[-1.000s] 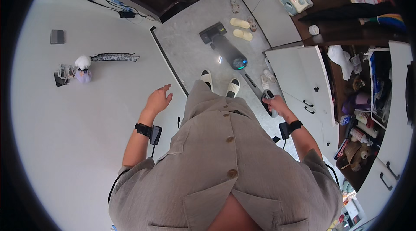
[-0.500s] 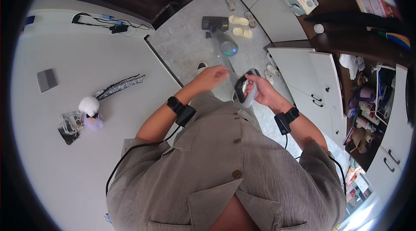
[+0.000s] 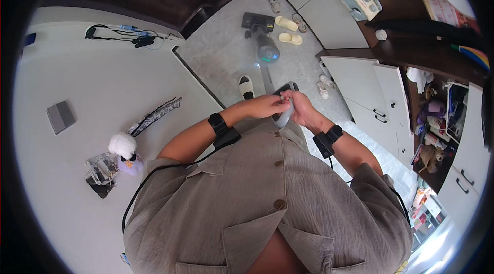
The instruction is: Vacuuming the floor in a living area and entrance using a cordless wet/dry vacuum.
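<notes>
An upright floor vacuum cleaner (image 3: 267, 51) stands on the floor ahead of me, its grey body showing lit green and blue lights. The dark floor head (image 3: 258, 20) rests at its far end, beside cream slippers. A pole runs back toward me to a grey loop handle (image 3: 281, 118). My right hand (image 3: 302, 108) is closed around the right side of this loop. Against the top of the handle, my left hand (image 3: 267, 105) has its fingers curled in, right beside the right hand's fingers. Part of the grip is hidden by the hands.
Cream slippers (image 3: 289, 39) and other shoes lie along the cabinets (image 3: 352, 81) on the right. One cabinet door stands open on crowded shelves. To the left is a white surface (image 3: 56, 171) with a plush toy (image 3: 123, 145), a grey box (image 3: 60, 117) and cables (image 3: 144, 41).
My left hand has come right and nearer to me, onto the handle beside my right hand. The handle has shifted slightly toward me. My foot in a slipper shows more now.
</notes>
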A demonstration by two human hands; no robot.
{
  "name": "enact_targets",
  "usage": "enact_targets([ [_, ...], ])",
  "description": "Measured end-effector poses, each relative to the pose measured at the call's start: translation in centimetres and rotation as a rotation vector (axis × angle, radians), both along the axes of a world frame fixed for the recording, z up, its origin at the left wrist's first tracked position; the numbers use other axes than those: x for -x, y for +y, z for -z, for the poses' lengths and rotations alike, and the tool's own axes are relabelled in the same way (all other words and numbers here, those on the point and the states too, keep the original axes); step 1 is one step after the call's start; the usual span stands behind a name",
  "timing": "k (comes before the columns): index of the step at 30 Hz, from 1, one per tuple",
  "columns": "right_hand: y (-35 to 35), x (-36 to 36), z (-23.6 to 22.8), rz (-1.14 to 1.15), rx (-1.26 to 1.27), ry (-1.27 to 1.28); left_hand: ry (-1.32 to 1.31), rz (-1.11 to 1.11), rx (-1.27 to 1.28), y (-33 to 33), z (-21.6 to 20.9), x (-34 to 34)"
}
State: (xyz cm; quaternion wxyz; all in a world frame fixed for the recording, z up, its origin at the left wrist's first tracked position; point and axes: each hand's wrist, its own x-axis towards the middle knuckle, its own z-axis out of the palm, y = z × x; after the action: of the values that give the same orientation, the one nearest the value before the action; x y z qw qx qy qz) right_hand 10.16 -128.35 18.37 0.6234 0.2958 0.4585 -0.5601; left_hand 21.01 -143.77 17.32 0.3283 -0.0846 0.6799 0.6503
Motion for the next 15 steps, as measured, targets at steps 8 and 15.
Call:
enact_targets([
  [8, -0.5, 1.1, -4.2, -0.240, -0.014, 0.076, -0.060, 0.043, -0.358, -0.3, -1.0, 1.3],
  [15, -2.9, 0.7, -3.8, -0.363, 0.112, 0.072, -0.264, -0.242, -0.748, -1.2, 1.6, -0.3],
])
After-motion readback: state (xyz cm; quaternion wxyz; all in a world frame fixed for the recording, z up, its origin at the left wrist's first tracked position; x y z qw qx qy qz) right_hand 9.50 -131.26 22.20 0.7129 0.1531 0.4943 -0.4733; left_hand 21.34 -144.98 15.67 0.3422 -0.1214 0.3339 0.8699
